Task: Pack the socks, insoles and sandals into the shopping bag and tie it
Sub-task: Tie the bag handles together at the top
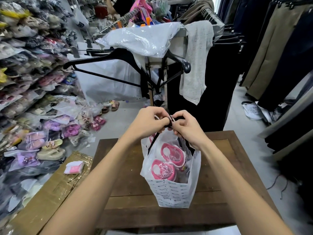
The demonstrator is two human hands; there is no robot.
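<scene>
A white printed shopping bag [172,195] stands upright on a dark wooden table [128,216]. Inside it lie pink sandals [162,168] wrapped in clear plastic. The bag's black ribbon handles [153,141] rise to a point above its mouth. There my left hand [149,122] and my right hand [188,128] meet, both pinching the black handles, fingers curled around them. Socks and insoles inside the bag are hidden from me.
A small pink-and-white packet [74,167] lies on a cardboard box [50,197] left of the table. Shelves of bagged shoes [25,73] fill the left. A rack with black hangers [122,56] and plastic-wrapped clothes stands behind; dark trousers [271,48] hang at right.
</scene>
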